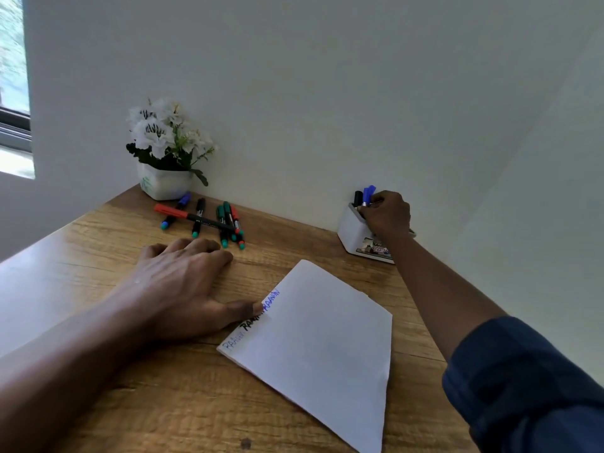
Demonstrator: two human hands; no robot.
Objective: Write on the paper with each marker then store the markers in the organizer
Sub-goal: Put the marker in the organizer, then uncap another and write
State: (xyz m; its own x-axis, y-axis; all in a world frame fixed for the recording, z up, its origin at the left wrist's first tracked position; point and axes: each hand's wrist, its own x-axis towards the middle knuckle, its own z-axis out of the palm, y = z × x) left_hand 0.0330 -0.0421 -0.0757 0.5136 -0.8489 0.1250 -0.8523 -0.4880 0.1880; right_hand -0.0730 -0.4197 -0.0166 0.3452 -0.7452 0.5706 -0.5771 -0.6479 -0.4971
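The wood-grain counter [98,243] is smooth and slightly glossy, so round barrels would likely roll on it. The paper [320,348] lies near its front edge, a thin, light white sheet with three short words in blue and black along its left margin. It looks likely to slide unless pinned. The left hand [183,282] rests flat and relaxed on the wood, its thumb tip pressing that margin. A white ceramic-looking pot of artificial white flowers [165,183] stands in the far corner. The organizer [351,230] is a small, boxy, hard white holder against the wall, well to the right. Over it the right hand [389,214] curls its fingers round a blue marker [368,194], cap up, standing in the holder beside a black marker [358,197]. The loose markers [225,223], red, green, blue and black, lie heaped near the pot, with one red marker [189,215] crossing the others. They look stiff, light and slick-plastic, best pinched at mid-barrel, clear of the cap
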